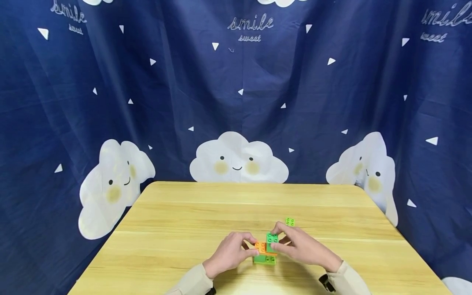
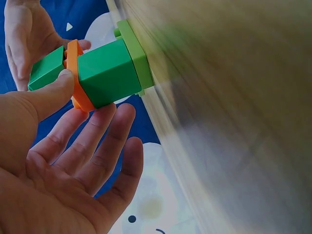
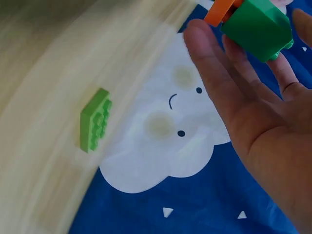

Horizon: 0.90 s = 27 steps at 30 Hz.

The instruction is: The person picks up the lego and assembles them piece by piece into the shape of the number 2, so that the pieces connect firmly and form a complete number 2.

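A small stack of toy building bricks stands in front of me. At its base is a lime plate [image 2: 134, 53], with a dark green block [image 2: 109, 73] above it and an orange plate [image 1: 260, 247] over that. My left hand [image 1: 228, 252] pinches the orange plate at its left end, thumb on one side and fingertips on the other. A second green block [image 1: 272, 238] is held by my right hand [image 1: 306, 247] between thumb and fingers, over the orange plate's right part. Orange studs [image 3: 228, 13] show between that block and the plate.
A separate lime plate [image 1: 290, 221] lies studs up on the wooden table [image 1: 177, 229], just beyond my right hand. Behind the table's far edge hangs a dark blue curtain [image 1: 239, 110] with clouds on it.
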### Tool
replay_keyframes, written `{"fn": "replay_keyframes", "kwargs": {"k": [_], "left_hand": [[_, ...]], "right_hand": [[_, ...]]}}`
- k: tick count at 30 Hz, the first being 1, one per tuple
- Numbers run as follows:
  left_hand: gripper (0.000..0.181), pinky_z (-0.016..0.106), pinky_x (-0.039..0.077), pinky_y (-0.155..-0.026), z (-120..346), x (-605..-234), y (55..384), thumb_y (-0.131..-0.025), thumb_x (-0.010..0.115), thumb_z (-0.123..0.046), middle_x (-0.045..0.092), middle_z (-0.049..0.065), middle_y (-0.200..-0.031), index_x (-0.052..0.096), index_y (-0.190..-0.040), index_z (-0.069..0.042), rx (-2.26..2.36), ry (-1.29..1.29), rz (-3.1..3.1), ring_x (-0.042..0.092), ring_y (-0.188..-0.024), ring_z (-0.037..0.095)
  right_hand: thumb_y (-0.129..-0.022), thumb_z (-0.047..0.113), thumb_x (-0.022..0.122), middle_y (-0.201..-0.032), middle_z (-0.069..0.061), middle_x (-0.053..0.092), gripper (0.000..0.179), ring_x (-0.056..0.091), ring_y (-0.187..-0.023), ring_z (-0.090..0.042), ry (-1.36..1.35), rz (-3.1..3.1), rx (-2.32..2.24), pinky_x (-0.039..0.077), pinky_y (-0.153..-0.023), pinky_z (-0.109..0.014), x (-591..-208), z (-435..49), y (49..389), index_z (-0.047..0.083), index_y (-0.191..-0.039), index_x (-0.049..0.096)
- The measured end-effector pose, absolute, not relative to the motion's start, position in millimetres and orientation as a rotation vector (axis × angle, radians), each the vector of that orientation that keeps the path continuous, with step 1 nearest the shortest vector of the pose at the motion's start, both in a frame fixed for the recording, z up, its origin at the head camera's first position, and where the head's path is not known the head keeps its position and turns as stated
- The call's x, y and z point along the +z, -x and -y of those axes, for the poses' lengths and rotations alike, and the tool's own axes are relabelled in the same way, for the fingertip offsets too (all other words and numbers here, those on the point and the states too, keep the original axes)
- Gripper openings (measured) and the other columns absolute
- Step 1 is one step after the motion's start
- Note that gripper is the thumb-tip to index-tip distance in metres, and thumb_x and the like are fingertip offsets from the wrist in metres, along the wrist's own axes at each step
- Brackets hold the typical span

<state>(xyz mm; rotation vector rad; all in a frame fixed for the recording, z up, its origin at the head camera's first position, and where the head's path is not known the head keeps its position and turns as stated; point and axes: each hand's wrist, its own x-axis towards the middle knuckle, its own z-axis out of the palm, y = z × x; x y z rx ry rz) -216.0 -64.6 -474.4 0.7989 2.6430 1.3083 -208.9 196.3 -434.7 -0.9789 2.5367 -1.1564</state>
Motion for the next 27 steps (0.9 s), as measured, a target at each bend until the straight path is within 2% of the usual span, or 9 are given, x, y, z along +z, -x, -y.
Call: {"fn": "replay_keyframes", "kwargs": {"k": [5,9,13,17,27], "left_hand": [[0.018,0.021,0.053,-0.065,64.4,-474.5,216.0,-0.088,0.082,-0.026,0.076,-0.005,-0.103,0.077,-0.103,-0.016,1.310,-0.799,-2.645,0.065,-0.074,0.000],[0.018,0.021,0.052,-0.065,64.4,-474.2,215.9,-0.088,0.082,-0.026,0.076,-0.005,-0.103,0.077,-0.103,-0.016,1.305,-0.800,-2.647,0.065,-0.074,0.000],[0.019,0.021,0.052,-0.065,64.5,-474.2,215.3,-0.088,0.082,-0.026,0.076,-0.004,-0.103,0.077,-0.104,-0.016,1.305,-0.795,-2.647,0.065,-0.075,0.000],[0.020,0.021,0.052,-0.065,64.3,-474.2,214.9,-0.088,0.082,-0.026,0.076,-0.004,-0.104,0.077,-0.104,-0.016,1.308,-0.795,-2.651,0.065,-0.075,0.000],[0.018,0.021,0.052,-0.064,64.1,-474.7,215.8,-0.088,0.082,-0.025,0.076,-0.004,-0.102,0.077,-0.103,-0.016,1.307,-0.798,-2.654,0.065,-0.074,0.000]], "right_hand": [[-0.110,0.033,0.047,-0.136,-0.023,0.057,0.022,0.073,-0.092,-0.023,0.898,-2.416,-1.238,0.061,-0.076,-0.035,-439.1,-197.3,210.5,0.016,-0.123,0.047],[-0.110,0.030,0.047,-0.142,-0.028,0.051,0.022,0.073,-0.091,-0.027,0.842,-2.348,-1.306,0.062,-0.078,-0.039,-441.7,-197.2,212.1,0.013,-0.123,0.046],[-0.110,0.030,0.048,-0.146,-0.029,0.048,0.022,0.073,-0.092,-0.029,0.809,-2.328,-1.326,0.061,-0.082,-0.041,-440.9,-198.1,211.8,0.012,-0.123,0.045],[-0.110,0.030,0.050,-0.142,-0.027,0.051,0.022,0.073,-0.093,-0.029,0.803,-2.320,-1.327,0.060,-0.083,-0.041,-439.3,-198.3,210.9,0.013,-0.122,0.045],[-0.109,0.029,0.052,-0.139,-0.021,0.053,0.021,0.072,-0.093,-0.028,0.803,-2.305,-1.327,0.057,-0.076,-0.037,-439.8,-198.8,211.4,0.014,-0.120,0.044]]}}
